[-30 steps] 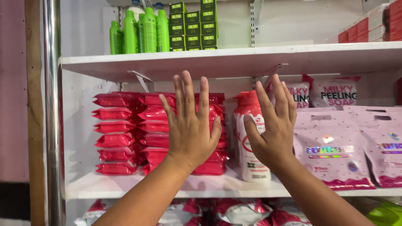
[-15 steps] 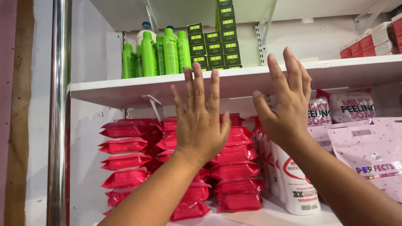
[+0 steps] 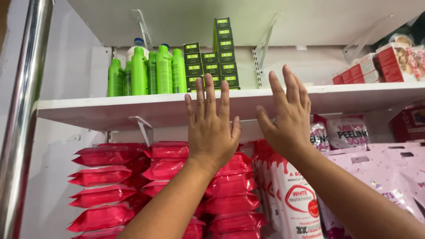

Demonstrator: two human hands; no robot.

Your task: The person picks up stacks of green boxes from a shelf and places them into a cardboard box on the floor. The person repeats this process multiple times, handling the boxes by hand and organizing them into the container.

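Both of my hands are raised, palms away from me, in front of a white shop shelf (image 3: 133, 111). My left hand (image 3: 211, 128) has its fingers spread and holds nothing; it is in front of the shelf edge, above stacked red flat packs (image 3: 166, 152). My right hand (image 3: 285, 117) is open too, fingertips level with the shelf edge, above white bottles with red tops (image 3: 294, 199). On the shelf stand green bottles (image 3: 152, 71) and stacked small green boxes (image 3: 219, 55).
A shiny metal pole (image 3: 22, 110) runs up the left side. Red and white boxes (image 3: 385, 62) stand on the shelf at the right. Pink pouches (image 3: 389, 172) and a pale pink packet (image 3: 345, 132) sit below at the right. A second shelf (image 3: 221, 17) hangs overhead on brackets.
The view has tilted upward and both hands have risen from in front of the red packs and bottle to the upper shelf's edge. They stay open and empty.
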